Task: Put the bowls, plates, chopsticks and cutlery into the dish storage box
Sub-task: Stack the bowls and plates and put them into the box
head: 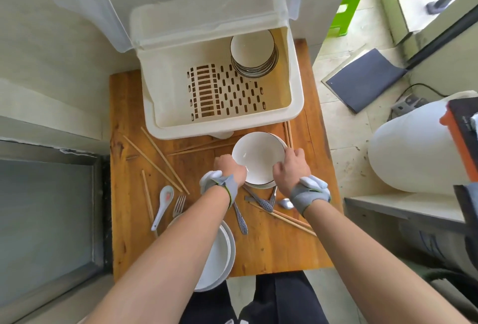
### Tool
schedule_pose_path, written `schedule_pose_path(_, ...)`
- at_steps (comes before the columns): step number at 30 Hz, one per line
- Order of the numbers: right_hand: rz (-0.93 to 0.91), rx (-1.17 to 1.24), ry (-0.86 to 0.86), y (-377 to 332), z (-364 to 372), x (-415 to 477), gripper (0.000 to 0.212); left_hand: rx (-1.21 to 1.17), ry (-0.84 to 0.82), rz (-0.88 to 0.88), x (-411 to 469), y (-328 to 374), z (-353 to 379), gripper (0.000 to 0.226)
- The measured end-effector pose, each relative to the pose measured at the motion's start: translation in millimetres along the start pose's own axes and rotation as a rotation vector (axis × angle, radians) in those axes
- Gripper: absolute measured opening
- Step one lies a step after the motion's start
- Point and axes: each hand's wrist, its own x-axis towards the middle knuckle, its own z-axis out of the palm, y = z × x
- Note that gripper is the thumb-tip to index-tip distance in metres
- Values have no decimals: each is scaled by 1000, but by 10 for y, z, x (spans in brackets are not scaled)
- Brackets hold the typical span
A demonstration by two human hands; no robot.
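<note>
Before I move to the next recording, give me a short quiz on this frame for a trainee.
1. True or false: the dish storage box is empty.
2. The left hand and the right hand both grip: A chopsticks, B the stack of bowls, C plates.
3. Fill in: the ceramic spoon lies beside a metal ____.

Key
1. False: stored bowls sit stacked in its far right corner.
2. B.
3. fork.
</note>
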Motion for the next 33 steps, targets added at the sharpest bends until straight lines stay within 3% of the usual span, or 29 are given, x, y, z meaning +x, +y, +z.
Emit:
schedule_pose_path(5, 63, 36, -17, 36, 44, 87, 55, -126, -136, -7, 26, -7, 4, 37)
schedule_pose_path(8, 86, 95, -118, 34, 93, 130, 51, -265, -191, -11, 84, -89, 61, 48)
schedule_pose_path(12, 49, 125, -132, 59, 53, 118, 34, -310, -156, 21, 59, -140, 77, 42)
schedule_pose_path(18, -27, 183, -54, 34, -6, -119, 47, -348, -107, 131, -191, -233, -64, 55)
schedule_pose_path(26, -124, 150, -18, -305, 87, -844, 37, -393, -90, 195, -629, -935, -463, 58)
schedule_pose_path(30, -145, 126, -51, -531, 334, -1439, 32, -401, -104, 198, -964, -1520, -741, 40)
schedule_pose_path(33, -160, 101, -99, -602, 568, -1753, 30, -397, -112, 167, -1063, -1947, -808, 38)
